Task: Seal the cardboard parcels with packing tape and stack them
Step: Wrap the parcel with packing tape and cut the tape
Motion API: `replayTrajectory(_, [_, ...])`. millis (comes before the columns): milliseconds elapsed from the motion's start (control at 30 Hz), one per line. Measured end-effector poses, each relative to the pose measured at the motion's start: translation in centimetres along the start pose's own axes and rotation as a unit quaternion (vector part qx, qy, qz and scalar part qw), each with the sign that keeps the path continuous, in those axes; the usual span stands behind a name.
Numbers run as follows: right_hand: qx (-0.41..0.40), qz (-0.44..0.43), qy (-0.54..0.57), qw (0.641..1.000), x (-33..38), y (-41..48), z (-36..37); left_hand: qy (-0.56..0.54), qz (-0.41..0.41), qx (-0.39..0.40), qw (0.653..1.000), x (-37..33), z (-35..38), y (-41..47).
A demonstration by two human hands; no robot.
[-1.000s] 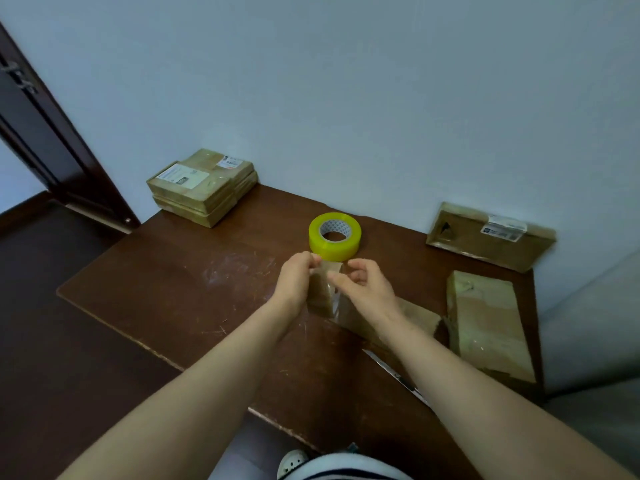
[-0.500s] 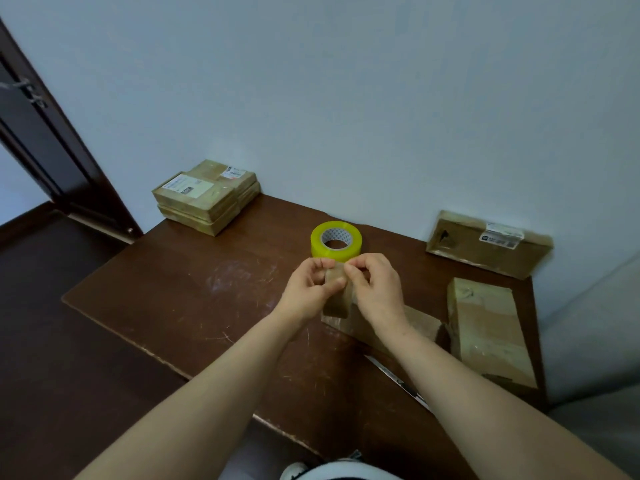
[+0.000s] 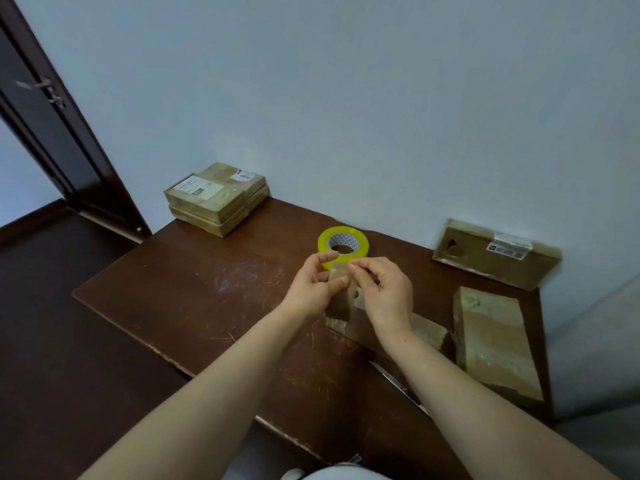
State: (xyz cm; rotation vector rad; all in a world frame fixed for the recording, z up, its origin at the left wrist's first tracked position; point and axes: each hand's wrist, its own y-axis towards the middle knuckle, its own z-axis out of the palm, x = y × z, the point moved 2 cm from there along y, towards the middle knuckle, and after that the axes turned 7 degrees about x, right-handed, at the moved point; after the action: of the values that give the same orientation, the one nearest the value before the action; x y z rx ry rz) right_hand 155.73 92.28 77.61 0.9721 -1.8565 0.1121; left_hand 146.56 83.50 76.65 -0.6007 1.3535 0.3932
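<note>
Left hand [image 3: 311, 287]: pinching the upper part of a brownish tape strip [image 3: 341, 301], with thumb and fingers curling onto it.
Right hand [image 3: 386, 294]: pinching the same strip's top from the 3 o'clock side, its fingertips nearly meeting the left hand's.
Tape strip: hanging upright between the hands, its lower end reaching the flat parcel [image 3: 427, 332]; I cannot tell whether it is sticking there.
Flat parcel: lying on the tabletop [image 3: 194, 289] under the right wrist.
Tape roll [image 3: 343, 241]: lying flat at 12 o'clock from the hands, just behind them.
Stacked parcels [image 3: 216, 199]: sitting at the 10 o'clock corner.
Leaning parcel [image 3: 495, 252]: propping against the wall at 2 o'clock.
Taped parcel [image 3: 491, 341]: lying at 3 o'clock, just beside the flat parcel.
Blade [image 3: 398, 386]: lying at 5 o'clock, partly hidden by the right forearm.
</note>
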Motion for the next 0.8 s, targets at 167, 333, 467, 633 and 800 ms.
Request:
replayTrajectory(167, [-0.002,-0.002,0.018,1.000,-0.1,0.0,-0.1,-0.039,-0.015,-0.013,0.999,-0.3,0.3,-0.1])
replayTrajectory(333, [-0.003,0.000,0.021,1.000,-0.2,0.0,-0.2,0.029,-0.001,-0.070,0.997,-0.4,0.4,0.1])
replayTrajectory(467, [0.039,0.050,0.000,0.998,-0.5,0.4,0.1,0.073,-0.028,-0.089,0.993,-0.3,0.5,0.5])
replayTrajectory(633, [0.139,0.055,-0.026,0.988,-0.1,1.0,-0.3,0.071,-0.048,-0.126,0.988,0.1,0.3,0.5])
replayTrajectory(800, [0.188,0.015,-0.091,0.978,0.3,1.2,-0.3,0.076,-0.050,-0.138,0.986,0.2,0.0,0.5])
